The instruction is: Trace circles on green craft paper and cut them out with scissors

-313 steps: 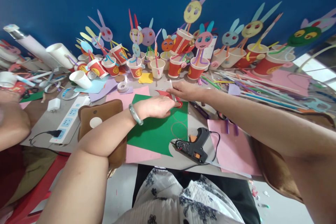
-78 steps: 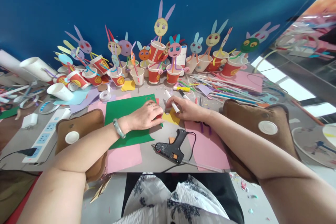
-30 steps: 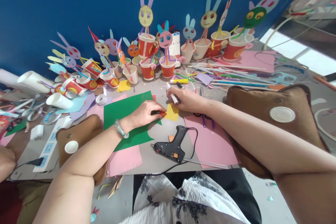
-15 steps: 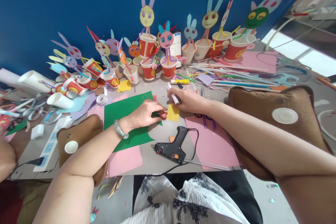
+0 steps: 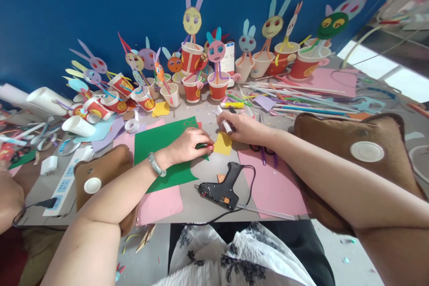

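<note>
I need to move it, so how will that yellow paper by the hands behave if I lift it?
Probably floppy and very light: the yellow paper is a thin flat sheet. It would likely slide easily on the table, and could crease if pinched.

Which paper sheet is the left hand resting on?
The green sheet, under the left hand; the yellow square lies just past the hand, the pink sheets clear of it.

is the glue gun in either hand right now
No, the glue gun lies on the table, apart from the left hand and right hand.
</note>
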A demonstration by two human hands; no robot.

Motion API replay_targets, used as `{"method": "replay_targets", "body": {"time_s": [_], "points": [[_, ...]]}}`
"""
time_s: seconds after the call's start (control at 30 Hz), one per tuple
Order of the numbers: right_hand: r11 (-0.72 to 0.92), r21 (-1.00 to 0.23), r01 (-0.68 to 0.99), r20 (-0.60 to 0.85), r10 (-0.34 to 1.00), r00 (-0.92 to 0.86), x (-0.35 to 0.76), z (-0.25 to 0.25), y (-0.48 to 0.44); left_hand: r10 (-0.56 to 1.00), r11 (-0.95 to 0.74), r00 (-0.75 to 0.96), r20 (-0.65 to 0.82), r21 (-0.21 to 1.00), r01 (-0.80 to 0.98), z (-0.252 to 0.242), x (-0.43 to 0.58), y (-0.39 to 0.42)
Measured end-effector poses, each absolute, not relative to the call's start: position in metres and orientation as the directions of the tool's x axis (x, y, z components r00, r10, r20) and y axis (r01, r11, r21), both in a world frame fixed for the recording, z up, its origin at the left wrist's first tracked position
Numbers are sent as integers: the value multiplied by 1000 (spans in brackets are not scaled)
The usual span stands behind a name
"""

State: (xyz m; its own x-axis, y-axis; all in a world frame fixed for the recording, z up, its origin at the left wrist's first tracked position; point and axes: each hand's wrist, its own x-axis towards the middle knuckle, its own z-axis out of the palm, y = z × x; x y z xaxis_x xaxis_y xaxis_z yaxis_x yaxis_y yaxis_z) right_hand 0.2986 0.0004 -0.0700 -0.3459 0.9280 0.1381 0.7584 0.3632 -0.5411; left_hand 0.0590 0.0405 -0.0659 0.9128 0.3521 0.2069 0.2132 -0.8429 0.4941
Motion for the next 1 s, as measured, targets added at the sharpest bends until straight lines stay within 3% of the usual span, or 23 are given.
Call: {"method": "replay_targets", "body": {"time_s": [0.2,0.4,0.53,1.0], "points": [[353,-572,741,267,934,-239,300,-68,0,390,-811,888,243,548,206,-67,58,42],[397,-544,739,258,917,-303,298,-70,0,534,-700,818,213,655,286,-67,57,43],[410,-537,737,257,912,-320,298,-70,0,536,-662,823,188,699,272,-68,57,44],[441,-531,724,266,898,-352,299,-70,0,415,-776,876,247,598,199,-76,59,45]]}}
